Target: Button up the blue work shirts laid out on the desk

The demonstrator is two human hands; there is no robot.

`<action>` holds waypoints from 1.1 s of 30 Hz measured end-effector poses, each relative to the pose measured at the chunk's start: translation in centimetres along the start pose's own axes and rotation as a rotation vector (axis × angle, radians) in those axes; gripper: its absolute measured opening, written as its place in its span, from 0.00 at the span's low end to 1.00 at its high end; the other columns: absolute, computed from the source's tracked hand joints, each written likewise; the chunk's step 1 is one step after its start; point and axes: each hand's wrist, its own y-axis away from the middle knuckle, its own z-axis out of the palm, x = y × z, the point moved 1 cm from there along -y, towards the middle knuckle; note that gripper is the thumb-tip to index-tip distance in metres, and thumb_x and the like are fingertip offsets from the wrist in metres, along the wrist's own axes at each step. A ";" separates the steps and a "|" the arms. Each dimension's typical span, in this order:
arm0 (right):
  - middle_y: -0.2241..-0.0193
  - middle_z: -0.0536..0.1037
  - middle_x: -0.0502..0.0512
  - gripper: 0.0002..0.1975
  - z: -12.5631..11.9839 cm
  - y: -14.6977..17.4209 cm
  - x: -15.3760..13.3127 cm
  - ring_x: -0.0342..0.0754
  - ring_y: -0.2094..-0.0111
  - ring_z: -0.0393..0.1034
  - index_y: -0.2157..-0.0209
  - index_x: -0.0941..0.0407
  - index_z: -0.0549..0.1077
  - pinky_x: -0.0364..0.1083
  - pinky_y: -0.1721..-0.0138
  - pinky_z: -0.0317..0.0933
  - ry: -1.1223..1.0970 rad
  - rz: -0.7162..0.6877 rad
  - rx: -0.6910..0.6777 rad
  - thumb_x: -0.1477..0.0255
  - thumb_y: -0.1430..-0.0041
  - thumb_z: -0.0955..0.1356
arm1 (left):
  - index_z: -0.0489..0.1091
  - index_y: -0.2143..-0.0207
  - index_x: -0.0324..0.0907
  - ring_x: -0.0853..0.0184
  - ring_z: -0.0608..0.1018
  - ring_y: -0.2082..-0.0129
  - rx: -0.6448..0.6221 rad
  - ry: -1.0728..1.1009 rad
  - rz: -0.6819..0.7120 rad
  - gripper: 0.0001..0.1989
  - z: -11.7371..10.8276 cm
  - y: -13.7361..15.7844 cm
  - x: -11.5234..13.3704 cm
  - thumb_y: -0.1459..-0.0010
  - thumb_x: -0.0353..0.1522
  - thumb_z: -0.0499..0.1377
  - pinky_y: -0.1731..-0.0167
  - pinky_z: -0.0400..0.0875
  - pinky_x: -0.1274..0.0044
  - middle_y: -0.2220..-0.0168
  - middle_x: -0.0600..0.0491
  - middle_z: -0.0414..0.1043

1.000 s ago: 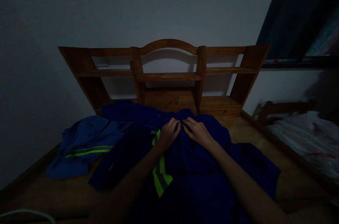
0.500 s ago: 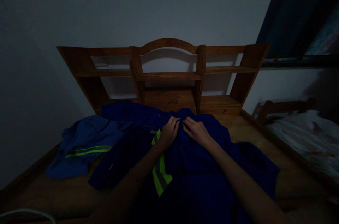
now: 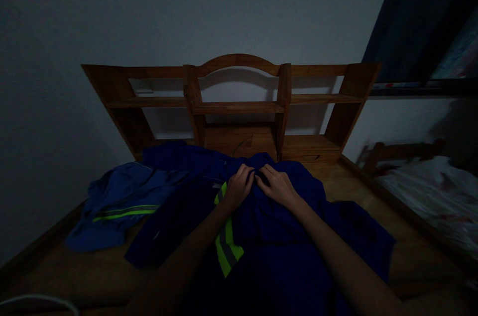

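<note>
Our left hand (image 3: pixel 239 187) and right hand (image 3: pixel 278 186) seem to work the dark-blue garment (image 3: pixel 267 224); we can't tell if either grip is closed; next needs steady fingertips.

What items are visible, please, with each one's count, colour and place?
large garment: at least one, dark blue, across table
strip: one, yellow-green and grey, on large garment
other garment: one, lighter blue, striped yellow-green, left
wooden table: one, brown, under garments
shelf unit: one, brown, table's far end
wall: one, grey, behind shelf unit
socket: one, white, on the wall
window: one, dark, upper right
bundle: one, whitish, far right
wooden rail: one, brown, behind bundle
cable: one, white, bottom left
left hand and right hand: two, bare, on large garment
</note>
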 end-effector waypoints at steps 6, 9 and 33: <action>0.62 0.72 0.55 0.10 0.1 0.0 0.0 0.45 0.62 0.69 0.58 0.56 0.67 0.41 0.67 0.57 -0.032 0.026 0.012 0.67 0.35 0.59 | 0.64 0.57 0.41 0.65 0.73 0.59 0.033 -0.029 -0.002 0.09 0.1 0.0 0.0 0.36 0.32 0.47 0.58 0.69 0.75 0.61 0.49 0.68; 0.61 0.73 0.55 0.09 0.3 -0.1 0.1 0.45 0.61 0.69 0.58 0.56 0.67 0.41 0.66 0.58 -0.036 0.041 0.022 0.69 0.36 0.59 | 0.63 0.58 0.40 0.65 0.73 0.58 0.046 -0.018 -0.018 0.09 0.0 0.0 0.1 0.35 0.32 0.46 0.58 0.69 0.75 0.61 0.48 0.68; 0.67 0.73 0.54 0.07 -0.3 -0.2 0.5 0.46 0.67 0.69 0.63 0.56 0.67 0.42 0.64 0.59 -0.162 0.152 0.196 0.70 0.38 0.60 | 0.61 0.60 0.44 0.66 0.75 0.74 0.230 0.075 -0.553 0.14 -0.6 0.0 -1.4 0.34 0.41 0.41 0.74 0.61 0.78 0.74 0.54 0.70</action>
